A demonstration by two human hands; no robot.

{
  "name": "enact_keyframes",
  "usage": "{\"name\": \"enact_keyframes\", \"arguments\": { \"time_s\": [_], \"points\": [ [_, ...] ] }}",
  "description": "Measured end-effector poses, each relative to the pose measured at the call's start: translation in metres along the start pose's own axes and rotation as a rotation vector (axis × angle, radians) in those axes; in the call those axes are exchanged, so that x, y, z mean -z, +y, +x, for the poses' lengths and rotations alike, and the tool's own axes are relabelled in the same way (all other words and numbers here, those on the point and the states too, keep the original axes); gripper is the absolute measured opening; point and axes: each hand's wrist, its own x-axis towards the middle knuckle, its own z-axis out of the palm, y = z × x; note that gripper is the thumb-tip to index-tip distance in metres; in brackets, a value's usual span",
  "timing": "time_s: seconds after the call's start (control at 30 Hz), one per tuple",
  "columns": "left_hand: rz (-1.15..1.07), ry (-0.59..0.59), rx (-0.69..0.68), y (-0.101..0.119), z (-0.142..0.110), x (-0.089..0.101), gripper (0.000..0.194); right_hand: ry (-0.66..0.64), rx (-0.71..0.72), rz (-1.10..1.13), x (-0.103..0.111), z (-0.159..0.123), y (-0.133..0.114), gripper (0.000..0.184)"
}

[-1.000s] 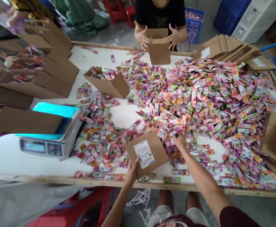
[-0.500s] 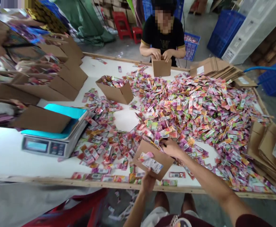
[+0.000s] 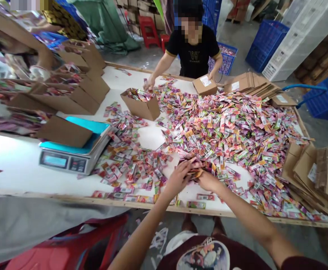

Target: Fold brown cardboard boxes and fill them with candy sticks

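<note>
A clump of small colourful snack packets (image 3: 194, 164) lies between my two hands near the table's front edge. My left hand (image 3: 181, 173) is curled over its left side, fingers pressed on the packets. From the right, my right hand (image 3: 208, 180) grips the same clump, its fingertips partly hidden among the packets. The cardboard box held earlier cannot be made out; hands and packets cover that spot. Around them spreads a large heap of loose packets (image 3: 231, 131) on the white table (image 3: 152, 137).
A scale (image 3: 65, 161) with a cardboard box (image 3: 65, 131) on it stands at left, near several filled boxes (image 3: 76, 99). A filled box (image 3: 141, 107) stands mid-table. Flattened cartons (image 3: 301, 165) lie at right. Across the table, a co-worker's hand (image 3: 150, 83) reaches to packets.
My left hand has moved up from under the labelled box onto the packets beside my right hand. The box's labelled face is out of sight. The co-worker's box is laid down, one arm extended.
</note>
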Motion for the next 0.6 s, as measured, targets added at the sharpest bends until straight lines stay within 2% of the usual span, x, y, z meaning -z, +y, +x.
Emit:
{"name": "enact_keyframes", "arguments": {
  "time_s": [0.07,0.17,0.23,0.3,0.4,0.47,0.53,0.6],
  "points": [
    [0.111,-0.157,-0.052,0.011,0.022,-0.013,0.048,0.161,0.048,0.036,0.01,-0.024,0.009,0.024],
    [0.23,-0.255,-0.036,0.018,0.052,-0.036,0.036,0.552,-0.024,-0.011,0.015,-0.057,0.028,0.033],
    [0.27,-0.297,-0.033,0.019,0.065,-0.041,0.03,0.682,-0.09,-0.063,0.007,-0.061,0.039,0.05],
    [0.25,-0.325,-0.047,0.018,0.07,-0.034,0.032,0.663,-0.113,-0.095,-0.004,-0.049,0.044,0.067],
    [0.221,-0.267,-0.07,0.013,0.064,-0.016,0.055,0.579,-0.143,-0.127,-0.012,-0.018,0.042,0.073],
    [0.275,-0.258,-0.073,0.012,0.06,-0.008,0.06,0.465,-0.163,-0.14,-0.005,-0.001,0.037,0.062],
    [0.333,-0.293,-0.059,0.016,0.061,-0.004,0.042,0.329,-0.145,-0.115,0.01,0.009,0.031,0.035],
    [0.313,-0.273,-0.06,0.029,0.07,0.003,0.027,0.298,-0.093,-0.048,0.035,0.01,0.025,0.015]
  ]
}}
